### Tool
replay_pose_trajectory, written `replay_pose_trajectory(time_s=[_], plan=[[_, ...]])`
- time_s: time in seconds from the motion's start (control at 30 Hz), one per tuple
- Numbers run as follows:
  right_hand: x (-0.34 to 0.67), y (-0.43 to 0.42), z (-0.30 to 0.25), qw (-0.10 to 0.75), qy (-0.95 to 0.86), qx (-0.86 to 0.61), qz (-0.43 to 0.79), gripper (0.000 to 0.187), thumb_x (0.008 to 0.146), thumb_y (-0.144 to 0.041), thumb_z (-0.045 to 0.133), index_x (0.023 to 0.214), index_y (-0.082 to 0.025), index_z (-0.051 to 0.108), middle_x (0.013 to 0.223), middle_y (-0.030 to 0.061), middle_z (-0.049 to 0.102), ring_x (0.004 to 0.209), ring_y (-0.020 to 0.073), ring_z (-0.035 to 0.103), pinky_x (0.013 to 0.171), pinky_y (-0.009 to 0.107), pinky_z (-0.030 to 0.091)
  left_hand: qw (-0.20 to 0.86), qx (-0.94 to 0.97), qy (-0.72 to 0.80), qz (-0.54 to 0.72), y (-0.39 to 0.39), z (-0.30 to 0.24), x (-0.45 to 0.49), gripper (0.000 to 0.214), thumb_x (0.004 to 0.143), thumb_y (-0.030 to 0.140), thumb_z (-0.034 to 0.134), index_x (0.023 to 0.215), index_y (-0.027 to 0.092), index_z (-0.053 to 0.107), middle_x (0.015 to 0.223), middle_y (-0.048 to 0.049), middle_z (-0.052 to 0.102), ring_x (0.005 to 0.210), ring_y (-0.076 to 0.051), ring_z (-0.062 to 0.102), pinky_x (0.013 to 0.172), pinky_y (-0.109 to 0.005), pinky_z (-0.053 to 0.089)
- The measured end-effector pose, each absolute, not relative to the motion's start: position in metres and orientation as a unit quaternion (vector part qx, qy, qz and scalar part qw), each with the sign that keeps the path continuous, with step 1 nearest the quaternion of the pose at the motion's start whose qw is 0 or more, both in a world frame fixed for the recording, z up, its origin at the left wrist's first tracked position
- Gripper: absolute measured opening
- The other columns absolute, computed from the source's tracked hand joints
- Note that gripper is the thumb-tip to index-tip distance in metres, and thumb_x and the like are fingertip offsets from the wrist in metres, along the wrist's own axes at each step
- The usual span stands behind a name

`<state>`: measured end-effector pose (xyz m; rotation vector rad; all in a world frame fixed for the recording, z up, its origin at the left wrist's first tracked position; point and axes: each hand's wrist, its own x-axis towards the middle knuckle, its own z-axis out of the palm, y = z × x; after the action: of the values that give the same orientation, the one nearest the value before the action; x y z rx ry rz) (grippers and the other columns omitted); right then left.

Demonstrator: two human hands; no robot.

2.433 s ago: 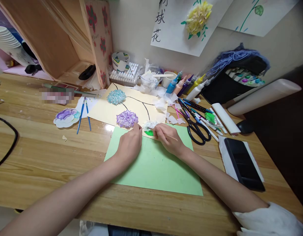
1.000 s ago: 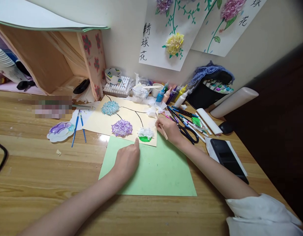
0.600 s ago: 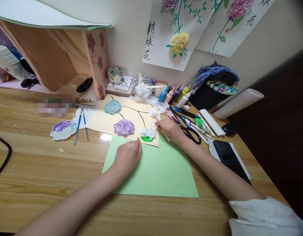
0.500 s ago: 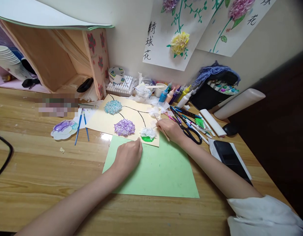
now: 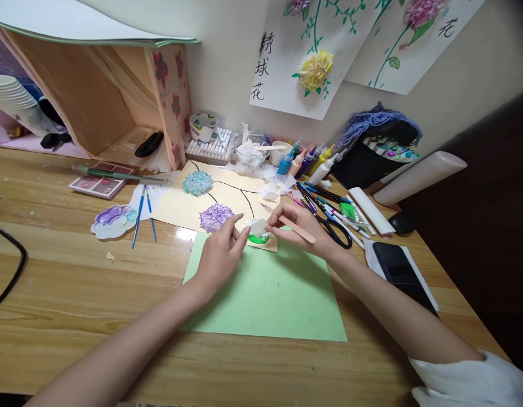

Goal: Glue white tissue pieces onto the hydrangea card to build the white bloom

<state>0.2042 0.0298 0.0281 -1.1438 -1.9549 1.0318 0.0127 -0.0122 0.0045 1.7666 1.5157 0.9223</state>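
Note:
Both hands meet above the near edge of a cream paper sheet (image 5: 182, 203) that carries a blue tissue flower (image 5: 197, 182), a purple tissue flower (image 5: 216, 216) and black drawn stems. My left hand (image 5: 221, 255) and my right hand (image 5: 295, 225) pinch a small white tissue piece (image 5: 256, 226) between their fingertips. The right hand also holds a thin wooden stick (image 5: 294, 227). A green painted patch (image 5: 258, 239) shows just under the tissue. A green paper sheet (image 5: 269, 294) lies beneath both hands.
Scissors (image 5: 335, 230), pens and paint bottles (image 5: 303, 161) crowd the right side. A black phone (image 5: 407, 274) lies on white paper. Loose tissue scraps (image 5: 272, 189), a paint palette (image 5: 112, 219), two blue brushes (image 5: 142, 212) and a black cable (image 5: 9, 268) are on the wooden desk (image 5: 74, 282).
My right hand came back from the tissue scraps with a white piece. My left hand lifted off the green sheet and now pinches that piece together with the right.

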Motion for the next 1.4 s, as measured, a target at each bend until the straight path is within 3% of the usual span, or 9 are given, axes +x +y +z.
replay_pose_trajectory(time_s=[0.17, 0.33, 0.4, 0.53, 0.7, 1.0, 1.4], plan=[[0.193, 0.024, 0.035, 0.295, -0.751, -0.422, 0.414, 0.018, 0.077, -0.035, 0.063, 0.079, -0.018, 0.056, 0.079, 0.0028, 0.062, 0.072, 0.015, 0.059, 0.065, 0.026, 0.046, 0.417, 0.602, 0.559, 0.388, -0.006, -0.002, 0.01, 0.031, 0.084, 0.043, 0.047, 0.09, 0.017, 0.062, 0.051, 0.006, 0.044, 0.049, -0.01, 0.041, 0.05, -0.021, 0.031], [0.19, 0.036, 0.035, 0.317, -0.715, -0.413, 0.466, 0.053, 0.091, -0.055, 0.025, 0.083, -0.017, 0.061, 0.059, -0.0006, 0.052, 0.056, 0.0111, 0.051, 0.06, 0.025, 0.041, 0.329, 0.581, 0.642, 0.377, -0.003, -0.003, 0.004, 0.028, 0.082, 0.041, 0.048, 0.083, 0.017, 0.063, 0.05, 0.0045, 0.05, 0.051, -0.012, 0.047, 0.054, -0.022, 0.034], [0.186, 0.041, 0.034, 0.303, -0.721, -0.415, 0.464, 0.06, 0.09, -0.059, 0.022, 0.076, -0.017, 0.062, 0.052, -0.0026, 0.046, 0.048, 0.0096, 0.044, 0.054, 0.024, 0.037, 0.291, 0.585, 0.66, 0.369, -0.002, 0.0, 0.0, 0.029, 0.082, 0.04, 0.047, 0.082, 0.017, 0.064, 0.051, 0.0036, 0.052, 0.053, -0.013, 0.049, 0.056, -0.023, 0.034], [0.172, 0.048, 0.033, 0.266, -0.765, -0.428, 0.402, 0.061, 0.087, -0.061, 0.028, 0.064, -0.017, 0.062, 0.047, -0.0036, 0.04, 0.045, 0.0087, 0.039, 0.049, 0.024, 0.03, 0.276, 0.589, 0.67, 0.358, -0.001, 0.004, -0.003, 0.027, 0.081, 0.039, 0.047, 0.08, 0.017, 0.064, 0.052, 0.0024, 0.055, 0.054, -0.014, 0.051, 0.056, -0.024, 0.034], [0.159, 0.059, 0.028, 0.239, -0.796, -0.421, 0.363, 0.065, 0.088, -0.061, 0.026, 0.055, -0.016, 0.061, 0.048, -0.0019, 0.047, 0.046, 0.0083, 0.041, 0.052, 0.023, 0.03, 0.297, 0.572, 0.679, 0.352, 0.0, 0.006, -0.003, 0.026, 0.08, 0.037, 0.048, 0.079, 0.018, 0.065, 0.049, 0.0033, 0.052, 0.051, -0.013, 0.048, 0.055, -0.023, 0.034], [0.16, 0.071, 0.029, 0.217, -0.802, -0.4, 0.386, 0.066, 0.088, -0.06, 0.027, 0.053, -0.016, 0.061, 0.048, -0.0018, 0.05, 0.048, 0.008, 0.045, 0.055, 0.023, 0.032, 0.398, 0.522, 0.682, 0.323, 0.001, 0.012, 0.0, 0.027, 0.077, 0.04, 0.051, 0.076, 0.015, 0.062, 0.043, 0.0051, 0.048, 0.041, -0.01, 0.041, 0.047, -0.021, 0.029], [0.169, 0.074, 0.034, 0.179, -0.786, -0.425, 0.411, 0.069, 0.087, -0.062, 0.027, 0.052, -0.013, 0.061, 0.044, -0.0015, 0.046, 0.045, 0.0075, 0.042, 0.055, 0.024, 0.032, 0.395, 0.519, 0.691, 0.312, 0.003, 0.013, 0.012, 0.025, 0.078, 0.038, 0.049, 0.078, 0.017, 0.062, 0.043, 0.0044, 0.051, 0.043, -0.012, 0.046, 0.048, -0.022, 0.031]])
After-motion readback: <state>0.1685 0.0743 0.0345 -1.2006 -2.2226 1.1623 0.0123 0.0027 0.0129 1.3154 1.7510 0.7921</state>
